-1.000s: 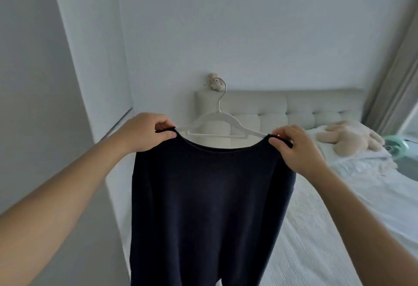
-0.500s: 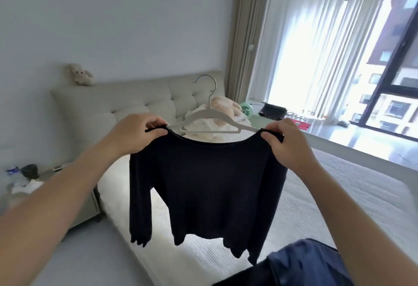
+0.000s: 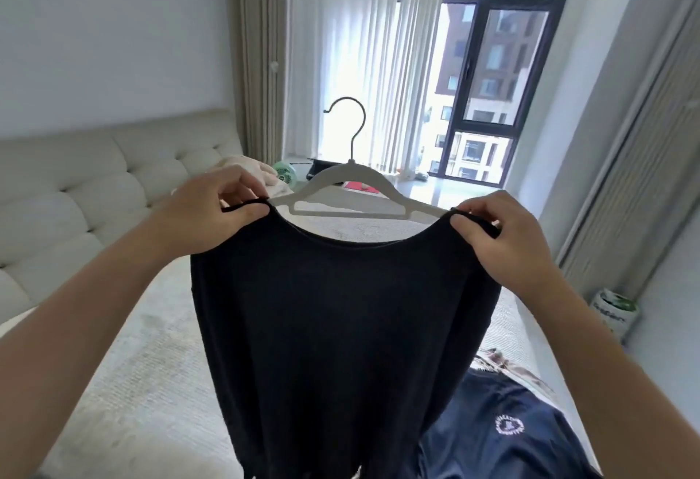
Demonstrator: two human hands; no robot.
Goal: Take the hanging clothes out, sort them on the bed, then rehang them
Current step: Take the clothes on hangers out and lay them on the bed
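Note:
A black long-sleeved top hangs on a pale grey hanger with a dark metal hook, held up over the bed. My left hand pinches the top's left shoulder together with the hanger's end. My right hand pinches the right shoulder in the same way. A navy garment with a round white logo lies on the bed at the lower right, partly behind the top. A patterned piece of cloth shows just beyond it.
The padded headboard runs along the left. A small green fan and a soft toy sit near the bed's far end. Curtains and a window fill the back wall. A sliding door stands at right, with a white-green container below it.
The view has swung right, from the headboard wall toward the window. Both hands keep their hold on the top's shoulders and carry it along over the bed.

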